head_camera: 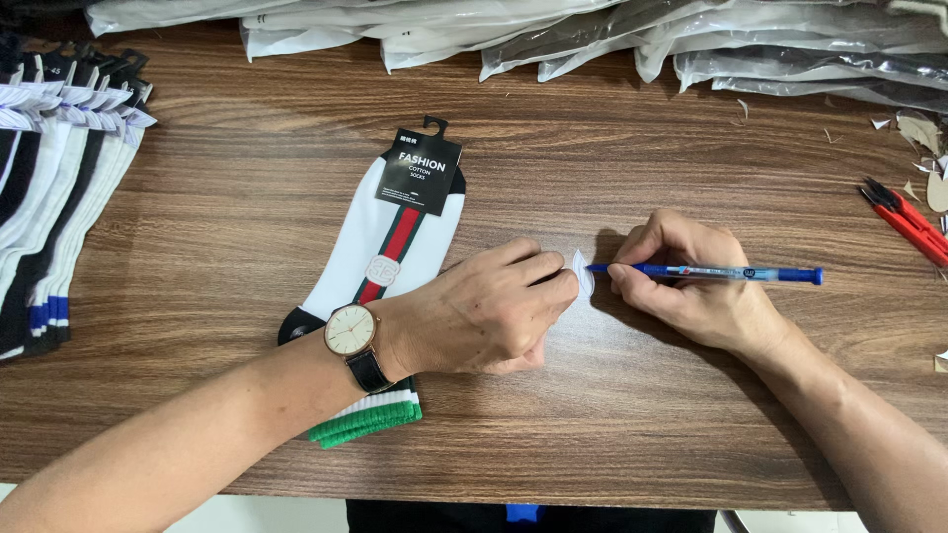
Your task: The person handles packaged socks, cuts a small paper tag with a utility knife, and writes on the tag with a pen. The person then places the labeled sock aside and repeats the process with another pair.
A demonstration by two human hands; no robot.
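A white sock [380, 252] with a red and dark stripe, green cuff and black card tag lies flat on the wooden table [247, 197]. My left hand [484, 311], with a wristwatch, rests over the sock's lower part and pinches a small clear plastic piece [583, 271]. My right hand [691, 281] grips a blue pen [721, 272] held sideways, its tip touching that plastic piece.
A row of packaged socks [54, 188] lies at the left edge. Clear plastic bags [612, 35] are piled along the far edge. Red snips [904, 222] and paper scraps lie at the right. The table's near edge is just below my forearms.
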